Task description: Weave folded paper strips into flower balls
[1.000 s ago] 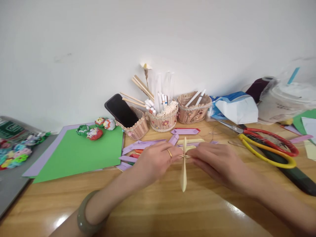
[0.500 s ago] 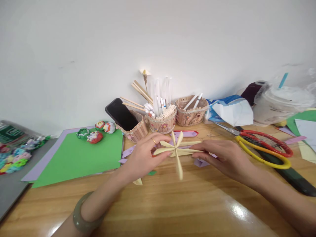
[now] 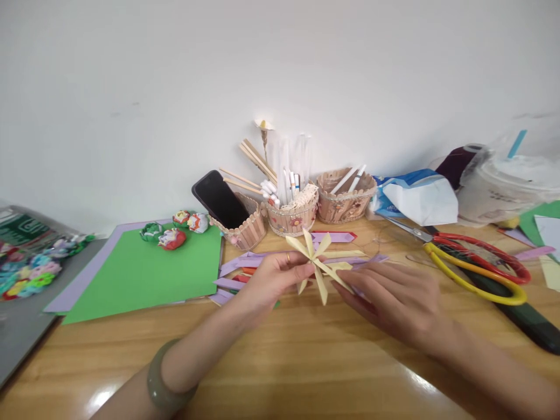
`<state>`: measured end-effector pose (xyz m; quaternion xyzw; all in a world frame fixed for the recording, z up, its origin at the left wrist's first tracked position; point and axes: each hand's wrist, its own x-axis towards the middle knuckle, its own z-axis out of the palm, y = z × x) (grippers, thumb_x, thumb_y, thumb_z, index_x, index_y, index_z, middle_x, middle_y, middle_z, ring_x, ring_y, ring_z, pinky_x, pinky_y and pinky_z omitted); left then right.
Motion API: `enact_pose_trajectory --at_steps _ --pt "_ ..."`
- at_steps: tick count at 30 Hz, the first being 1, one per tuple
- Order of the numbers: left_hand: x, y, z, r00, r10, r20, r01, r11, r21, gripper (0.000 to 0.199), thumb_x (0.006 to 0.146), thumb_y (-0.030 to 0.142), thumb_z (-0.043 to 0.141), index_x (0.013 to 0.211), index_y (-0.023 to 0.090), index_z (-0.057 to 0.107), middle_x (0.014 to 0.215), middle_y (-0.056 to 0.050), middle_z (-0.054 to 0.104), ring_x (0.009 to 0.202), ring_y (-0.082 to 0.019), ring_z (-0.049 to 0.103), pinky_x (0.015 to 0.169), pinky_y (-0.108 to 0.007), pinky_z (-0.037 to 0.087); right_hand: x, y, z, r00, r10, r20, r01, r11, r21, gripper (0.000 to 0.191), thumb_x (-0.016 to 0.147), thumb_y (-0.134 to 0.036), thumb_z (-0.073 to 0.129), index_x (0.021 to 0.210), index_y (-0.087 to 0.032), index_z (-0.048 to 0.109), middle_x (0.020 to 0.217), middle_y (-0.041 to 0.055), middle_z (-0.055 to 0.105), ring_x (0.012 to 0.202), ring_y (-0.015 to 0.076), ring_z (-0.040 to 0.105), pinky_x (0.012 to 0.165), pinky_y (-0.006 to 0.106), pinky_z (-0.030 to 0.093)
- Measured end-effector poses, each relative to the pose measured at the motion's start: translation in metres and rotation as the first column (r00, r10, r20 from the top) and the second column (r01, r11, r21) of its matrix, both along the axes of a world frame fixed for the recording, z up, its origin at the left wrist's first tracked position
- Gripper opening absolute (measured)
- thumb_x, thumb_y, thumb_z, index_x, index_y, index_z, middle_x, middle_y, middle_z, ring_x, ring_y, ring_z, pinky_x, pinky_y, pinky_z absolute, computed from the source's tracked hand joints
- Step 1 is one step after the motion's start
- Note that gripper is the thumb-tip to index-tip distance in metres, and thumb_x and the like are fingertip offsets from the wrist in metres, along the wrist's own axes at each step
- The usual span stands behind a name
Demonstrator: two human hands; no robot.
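Two hands [image 3: 280, 277] [image 3: 394, 297] – the yellow paper star [image 3: 312, 256] held between them

The wooden worktop [image 3: 262, 361] is covered along its far edge by three baskets [image 3: 291, 219]; scissors [image 3: 476, 256] are laid toward the right edge.

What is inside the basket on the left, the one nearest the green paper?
A black phone leans in the left basket, its top sticking out. Two thin sticks poke up there too, but I can't tell where they end. The basket's front wall hides the phone's bottom and anything lower down.
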<state>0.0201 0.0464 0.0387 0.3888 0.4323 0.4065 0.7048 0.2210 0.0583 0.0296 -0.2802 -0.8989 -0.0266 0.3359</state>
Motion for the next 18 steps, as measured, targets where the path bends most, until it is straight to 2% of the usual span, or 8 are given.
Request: enact_pose_trajectory --at_steps 3,5,7,9,11,13,16,18 --pt "0.002 -0.003 -0.001 0.999 0.031 0.023 -0.03 0.999 -0.042 0.021 0.062 0.032 0.074 0.073 0.015 0.07 0.073 -0.003 0.067 0.067 -0.011 0.055 0.066 -0.023 0.039 -0.004 -0.003 0.007 0.992 0.122 0.025 -0.12 0.992 -0.042 0.022 0.085 -0.04 0.051 0.089 -0.019 0.056 0.062 0.0018 0.064 0.054 0.0156 0.059 0.048 0.027 0.042" --pt "0.003 -0.005 -0.001 1.0 0.031 0.004 -0.031 0.997 -0.076 0.022 0.058 0.031 0.077 0.071 0.015 0.069 0.069 -0.001 0.065 0.061 -0.009 0.053 0.061 -0.022 0.037 -0.006 -0.002 0.012 0.991 0.071 -0.111 -0.096 0.968 -0.233 0.031 0.085 -0.047 0.048 0.095 -0.018 0.055 0.065 0.0022 0.063 0.054 0.0146 0.058 0.048 0.026 0.044" --pt "0.005 -0.006 -0.001 1.0 0.018 0.002 -0.018 0.993 -0.114 0.024 0.055 0.029 0.078 0.073 0.015 0.069 0.067 0.0 0.064 0.059 -0.008 0.052 0.06 -0.022 0.037 -0.008 -0.001 0.014 0.973 -0.028 -0.228 -0.078 0.894 -0.441 0.028 0.085 -0.042 0.051 0.102 -0.018 0.053 0.075 0.003 0.064 0.057 0.013 0.059 0.051 0.025 0.047" --pt "0.006 -0.007 0.0 1.0 0.004 0.01 -0.003 0.989 -0.146 0.025 0.056 0.028 0.077 0.076 0.015 0.069 0.068 0.0 0.063 0.06 -0.008 0.052 0.059 -0.022 0.036 -0.01 0.001 0.014 0.96 -0.059 -0.272 -0.128 0.775 -0.619 0.024 0.084 -0.036 0.054 0.101 -0.019 0.053 0.084 0.0037 0.064 0.063 0.0127 0.06 0.055 0.025 0.049" --pt "0.007 -0.008 0.0 1.0 -0.011 0.013 0.013 0.987 -0.161 0.025 0.058 0.028 0.075 0.079 0.017 0.069 0.069 0.001 0.062 0.06 -0.008 0.052 0.058 -0.023 0.036 -0.013 0.003 0.013 0.938 -0.079 -0.337 -0.208 0.65 -0.731 0.022 0.083 -0.036 0.056 0.098 -0.02 0.053 0.088 0.0036 0.062 0.067 0.0134 0.06 0.057 0.026 0.049" --pt "0.008 -0.008 0.0 0.999 -0.04 0.014 0.042 0.989 -0.145 0.022 0.06 0.027 0.073 0.079 0.016 0.069 0.068 0.001 0.062 0.059 -0.008 0.051 0.057 -0.023 0.035 -0.016 0.004 0.011 0.902 -0.148 -0.405 -0.263 0.556 -0.789 0.026 0.081 -0.037 0.058 0.1 -0.021 0.05 0.084 0.0022 0.061 0.067 0.0138 0.059 0.056 0.026 0.048" --pt "0.009 -0.008 0.0 0.996 -0.092 0.016 0.093 0.987 -0.134 0.015 0.061 0.022 0.071 0.074 0.014 0.07 0.064 0.001 0.06 0.056 -0.007 0.048 0.056 -0.022 0.033 -0.017 0.005 0.011 0.888 -0.162 -0.431 -0.309 0.485 -0.818 0.021 0.079 -0.036 0.061 0.089 -0.02 0.052 0.075 0.0005 0.059 0.065 0.014 0.057 0.056 0.026 0.047" --pt "0.009 -0.009 -0.001 0.994 -0.111 0.023 0.113 0.983 -0.144 0.013 0.062 0.022 0.07 0.072 0.014 0.07 0.062 0.0 0.06 0.057 -0.007 0.048 0.056 -0.022 0.033 -0.016 0.004 0.011 0.905 -0.12 -0.409 -0.298 0.507 -0.809 0.016 0.079 -0.033 0.06 0.077 -0.019 0.053 0.071 0.0004 0.058 0.065 0.0139 0.057 0.058 0.027 0.046"
